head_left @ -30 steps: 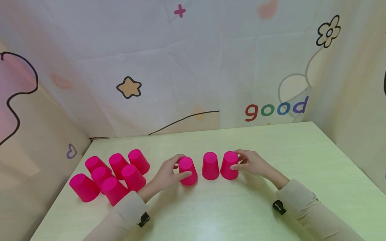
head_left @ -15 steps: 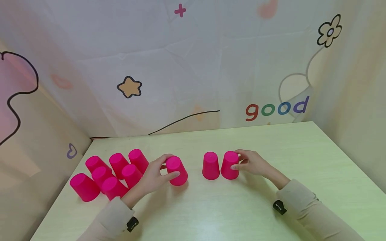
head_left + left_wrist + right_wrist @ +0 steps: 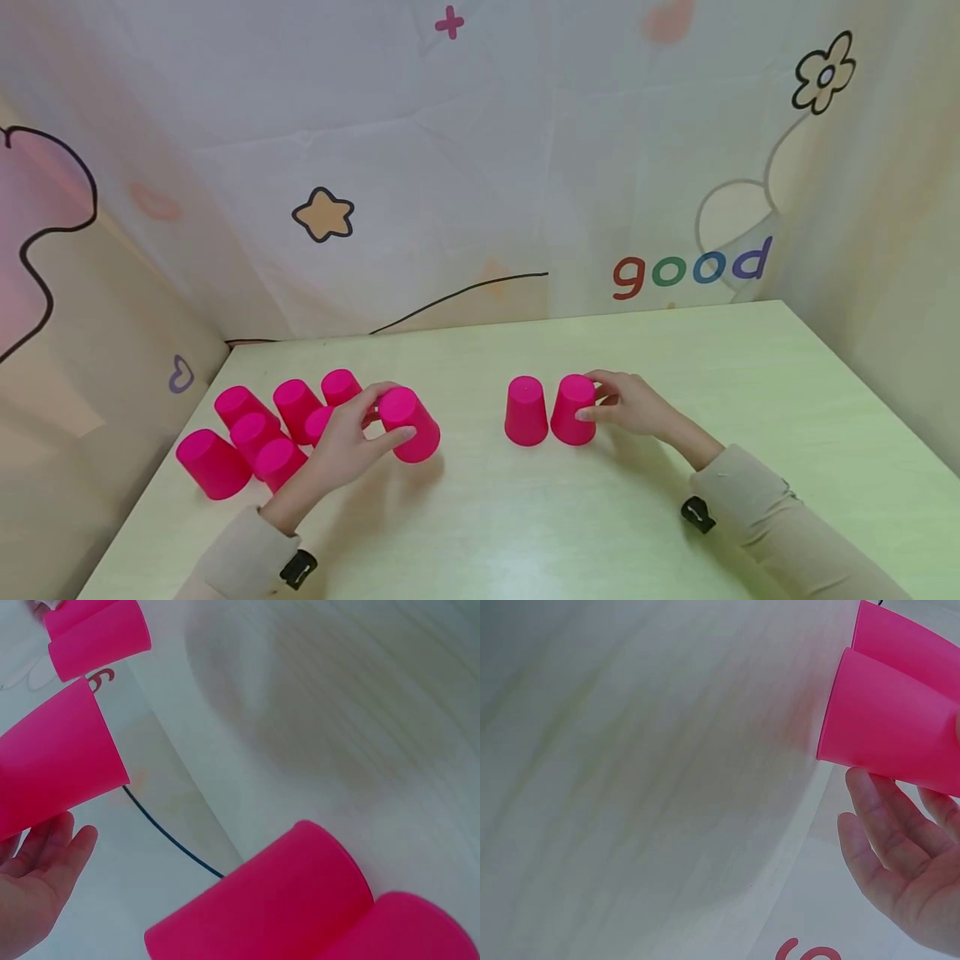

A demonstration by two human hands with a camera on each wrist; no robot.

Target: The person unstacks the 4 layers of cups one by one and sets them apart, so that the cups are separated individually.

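In the head view my left hand point(image 3: 348, 442) grips a pink cup point(image 3: 411, 427) by its side, thumb in front and fingers behind. This upside-down cup is close over the table, with a shadow beside its rim. My right hand point(image 3: 628, 407) holds another inverted pink cup point(image 3: 574, 412), thumb across its front. Just left of that one stands a third pink cup point(image 3: 526, 414), mouth down. From the left wrist view, the gripped cup point(image 3: 56, 761) has several fingers along its side. The right wrist view shows my fingertips against the right cup point(image 3: 892, 724).
Several more inverted pink cups point(image 3: 213, 467) stand grouped at the table's left, partly behind my left hand and forearm. The pale green table point(image 3: 510, 533) ends at a printed cloth backdrop point(image 3: 465, 183), with side cloths left and right.
My left hand has moved left with its cup, away from the two right-hand cups and toward the group. My right hand and its cup have stayed in place.
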